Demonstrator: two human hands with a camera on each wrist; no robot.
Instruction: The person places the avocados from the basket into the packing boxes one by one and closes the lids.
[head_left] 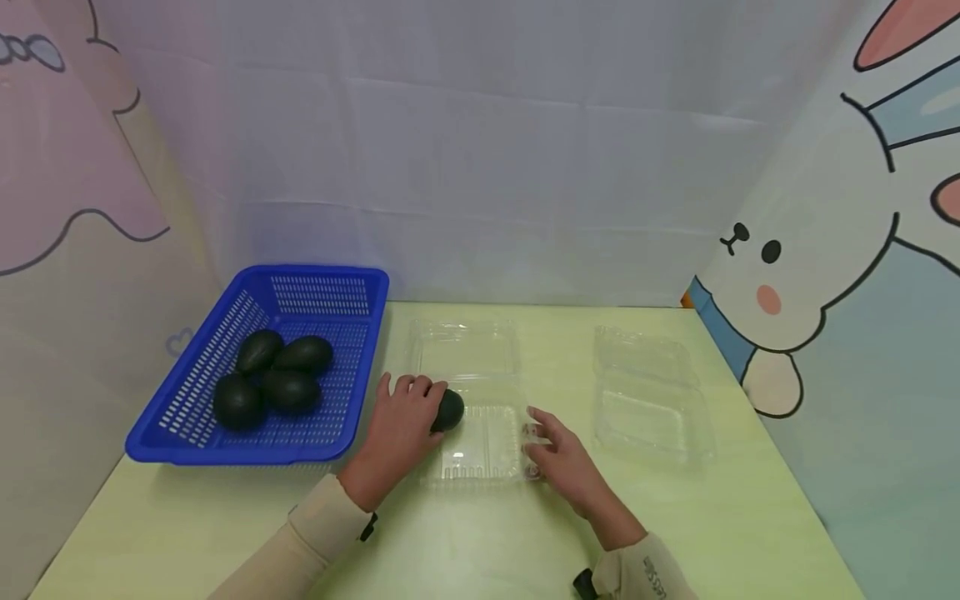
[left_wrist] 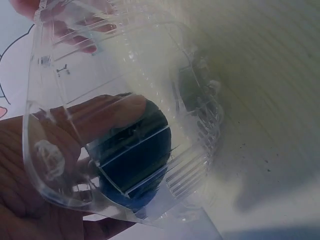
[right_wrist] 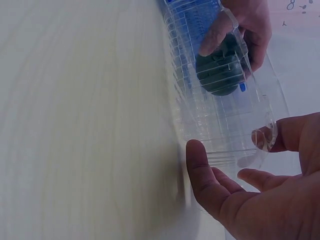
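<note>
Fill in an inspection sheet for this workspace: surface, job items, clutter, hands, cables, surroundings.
Surface: pale yellow-green table.
Job items: blue basket at left with four dark green fruits; middle clear container and right clear container, both open.
Clutter: nothing seen.
Left hand: the left hand holds a fifth fruit at the middle container's left side; whether it rests on the bottom cannot be told.
Right hand: the right hand is at that container's right edge.
Cables: nothing seen.
Surroundings: pale backdrop behind; cartoon rabbit on the right side.
</note>
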